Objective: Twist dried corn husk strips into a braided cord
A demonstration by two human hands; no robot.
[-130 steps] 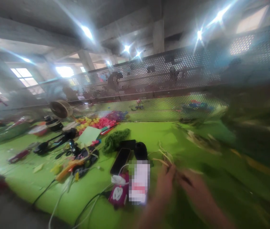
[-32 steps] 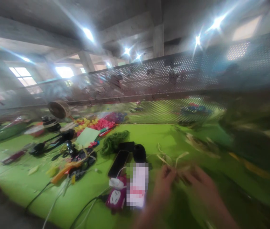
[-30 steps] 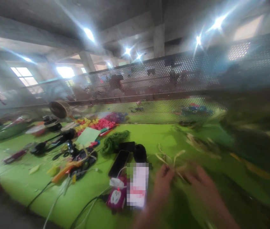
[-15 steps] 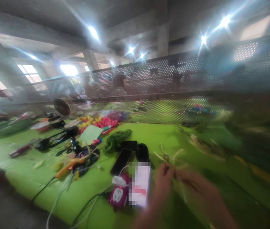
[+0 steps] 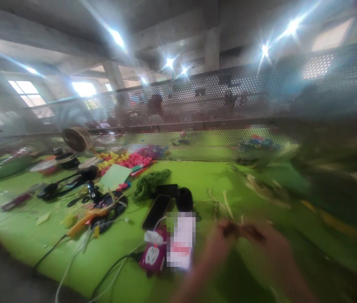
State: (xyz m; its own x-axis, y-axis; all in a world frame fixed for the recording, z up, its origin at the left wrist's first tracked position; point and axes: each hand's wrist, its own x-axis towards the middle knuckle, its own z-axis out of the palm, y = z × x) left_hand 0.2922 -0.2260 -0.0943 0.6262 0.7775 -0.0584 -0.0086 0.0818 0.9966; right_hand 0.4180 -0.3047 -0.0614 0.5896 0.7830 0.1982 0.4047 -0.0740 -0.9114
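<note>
My left hand (image 5: 218, 242) is closed around thin, pale, straw-like strands (image 5: 227, 205), whose loose ends stick up above the fingers. Close beside it, my right hand (image 5: 265, 244) has its fingers drawn together at the same bundle, near the left fingertips. Blur hides exactly how the strands run between the two hands. To the left of my left hand lies a phone with a lit white screen (image 5: 183, 240). A black round object (image 5: 184, 199) sits just behind that phone.
A magenta power socket (image 5: 153, 256) with cables, a dark phone (image 5: 157, 211), green yarn (image 5: 149, 184) and an orange-handled tool (image 5: 85, 222) lie leftward. Further back stand a fan (image 5: 77, 139) and a perforated metal screen (image 5: 197, 105). Pale husk-like strips (image 5: 266, 189) lie at right.
Both hands have turned, with the fingers now closer together over the strands. One strand end points more upright. The whole view has shifted slightly, moving the table items left.
</note>
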